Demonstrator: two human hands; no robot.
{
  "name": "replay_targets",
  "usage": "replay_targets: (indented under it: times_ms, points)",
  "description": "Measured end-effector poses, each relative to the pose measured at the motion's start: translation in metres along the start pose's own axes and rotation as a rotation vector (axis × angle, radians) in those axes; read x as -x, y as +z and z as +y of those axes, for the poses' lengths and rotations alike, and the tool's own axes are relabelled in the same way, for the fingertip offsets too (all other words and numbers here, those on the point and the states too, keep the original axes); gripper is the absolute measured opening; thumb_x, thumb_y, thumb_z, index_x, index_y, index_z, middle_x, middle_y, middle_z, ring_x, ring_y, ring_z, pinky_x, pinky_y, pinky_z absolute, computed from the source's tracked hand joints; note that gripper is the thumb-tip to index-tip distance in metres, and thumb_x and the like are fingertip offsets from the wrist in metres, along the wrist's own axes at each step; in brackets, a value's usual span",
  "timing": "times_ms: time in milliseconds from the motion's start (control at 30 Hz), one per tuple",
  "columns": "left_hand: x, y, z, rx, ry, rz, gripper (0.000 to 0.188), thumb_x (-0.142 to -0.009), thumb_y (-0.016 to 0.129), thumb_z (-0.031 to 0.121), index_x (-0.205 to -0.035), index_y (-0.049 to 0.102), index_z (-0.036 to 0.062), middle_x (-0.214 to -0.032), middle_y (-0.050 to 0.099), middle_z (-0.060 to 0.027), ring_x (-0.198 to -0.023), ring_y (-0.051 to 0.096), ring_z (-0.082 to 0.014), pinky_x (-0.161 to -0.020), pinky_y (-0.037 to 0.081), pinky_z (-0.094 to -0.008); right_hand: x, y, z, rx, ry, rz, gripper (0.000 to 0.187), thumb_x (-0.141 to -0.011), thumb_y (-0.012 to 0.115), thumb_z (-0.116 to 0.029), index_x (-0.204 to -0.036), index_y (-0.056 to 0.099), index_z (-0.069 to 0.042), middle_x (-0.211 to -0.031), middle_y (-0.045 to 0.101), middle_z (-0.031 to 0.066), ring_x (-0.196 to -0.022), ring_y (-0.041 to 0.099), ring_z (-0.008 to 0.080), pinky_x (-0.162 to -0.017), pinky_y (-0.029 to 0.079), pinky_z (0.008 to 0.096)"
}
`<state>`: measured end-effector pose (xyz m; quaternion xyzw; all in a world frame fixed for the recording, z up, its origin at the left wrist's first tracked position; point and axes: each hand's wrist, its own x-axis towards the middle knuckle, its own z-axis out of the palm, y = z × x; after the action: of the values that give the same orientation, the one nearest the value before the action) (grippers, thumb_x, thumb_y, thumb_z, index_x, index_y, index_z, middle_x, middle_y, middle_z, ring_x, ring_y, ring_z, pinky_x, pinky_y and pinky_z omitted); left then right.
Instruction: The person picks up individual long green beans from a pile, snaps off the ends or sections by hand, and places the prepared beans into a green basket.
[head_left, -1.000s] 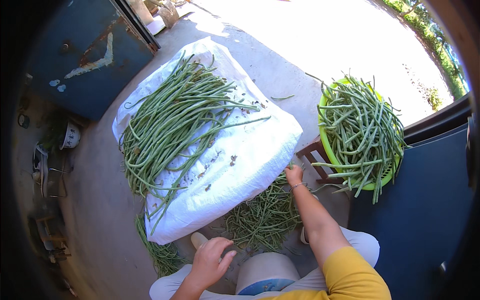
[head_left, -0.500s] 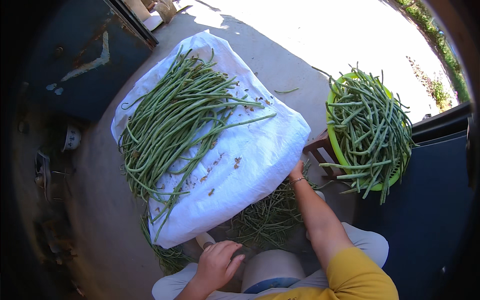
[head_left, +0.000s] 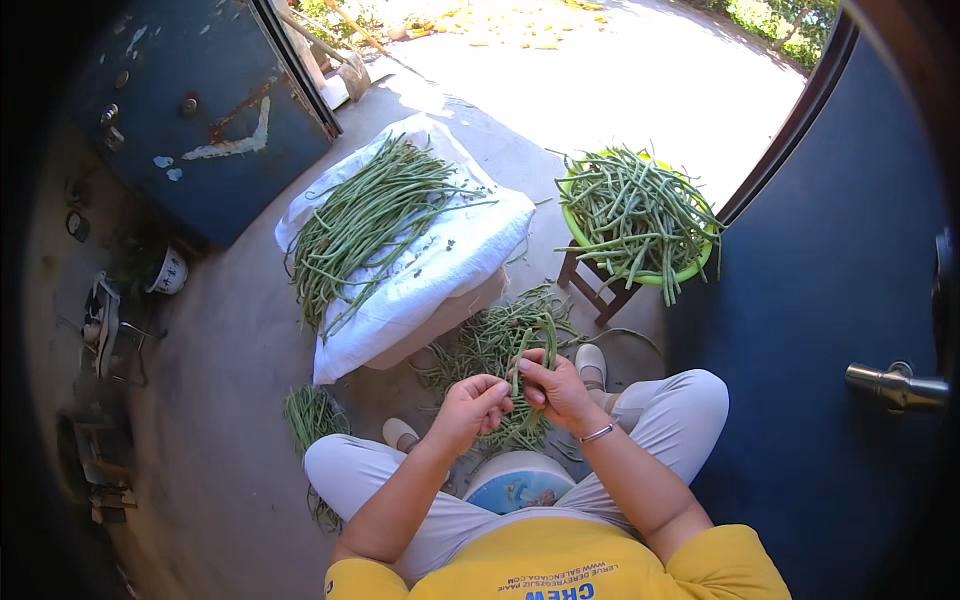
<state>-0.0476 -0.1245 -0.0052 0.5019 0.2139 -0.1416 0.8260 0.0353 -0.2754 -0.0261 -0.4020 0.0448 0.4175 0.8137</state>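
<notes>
A few long green beans (head_left: 550,338) stand upright in my right hand (head_left: 560,395), its fingers closed around them. My left hand (head_left: 467,412) meets it from the left, thumb and fingers pinched at the lower end of one bean. Below and beyond both hands, a heap of loose long beans (head_left: 490,335) lies on the floor between my feet. Farther off at left, a big bunch of long beans (head_left: 375,215) rests on a white woven sheet (head_left: 425,300) draped over a box-like support. At right, a yellow-green basket (head_left: 571,222) is piled with long beans (head_left: 640,210).
A dark wooden stool (head_left: 592,290) carries the basket. Between my knees stands a round pale-and-blue container (head_left: 520,485). Another bean bunch (head_left: 312,412) lies by my left knee. Dark doors (head_left: 820,310) flank both sides; the right has a metal handle (head_left: 898,386). A white pot (head_left: 170,272) sits left.
My right hand has come back from the sheet's near right edge and now holds long beans. My left hand has risen to meet it. The view has shifted back, showing more of my legs.
</notes>
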Motion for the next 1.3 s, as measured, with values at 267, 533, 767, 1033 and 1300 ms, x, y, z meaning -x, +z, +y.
replay_targets:
  times_ms: [267,533,767,1033,1300]
  points:
    - [0.06,0.018,-0.002,0.0,0.232,0.09,0.01,-0.08,0.06,0.006,-0.088,0.055,0.0019,-0.068,0.061,-0.005,-0.047,0.049,-0.005,-0.039,0.035,-0.0169,0.051,0.032,0.015,-0.013,-0.126,-0.027,0.018,-0.084,0.06,-0.014,-0.099,0.056,-0.004,-0.078,0.062,0.0048,-0.042,0.043,0.0054,-0.036,0.031,0.0184]
    - [0.078,0.014,0.002,-0.092,0.311,0.11,0.007,-0.079,0.059,0.004,-0.086,0.057,0.0022,-0.066,0.059,-0.0036,-0.048,0.048,-0.0052,-0.04,0.036,-0.0175,0.07,0.031,-0.011,0.382,-0.4,0.017,0.015,-0.084,0.058,-0.008,-0.098,0.058,-0.003,-0.076,0.064,0.007,-0.042,0.042,0.004,-0.037,0.031,0.0177]
    - [0.062,0.002,0.006,0.036,0.386,0.163,0.009,-0.082,0.053,0.004,-0.09,0.057,0.0018,-0.075,0.059,-0.0068,-0.054,0.051,-0.0069,-0.043,0.038,-0.0176,0.045,-0.021,-0.023,0.193,-0.392,0.284,0.013,-0.083,0.06,-0.014,-0.089,0.056,-0.003,-0.077,0.064,0.0084,-0.042,0.043,0.0051,-0.035,0.031,0.019]
    - [0.048,-0.028,-0.001,0.14,0.291,0.255,0.008,-0.084,0.052,0.004,-0.09,0.057,0.0022,-0.073,0.059,-0.006,-0.053,0.05,-0.0077,-0.043,0.038,-0.0186,-0.038,-0.09,-0.142,-0.238,-0.473,0.725,0.01,-0.083,0.058,-0.018,-0.083,0.055,-0.008,-0.074,0.063,0.006,-0.044,0.039,0.0064,-0.036,0.028,0.0225]
    - [0.017,-0.041,-0.019,0.188,0.234,0.28,0.008,-0.085,0.051,0.006,-0.09,0.056,0.0034,-0.071,0.059,-0.0063,-0.052,0.052,-0.0096,-0.041,0.04,-0.0197,-0.058,-0.1,-0.187,-0.052,-0.388,0.527,0.03,-0.089,0.05,-0.034,-0.09,0.054,-0.004,-0.08,0.06,0.0078,-0.046,0.039,0.0075,-0.039,0.03,0.0213]
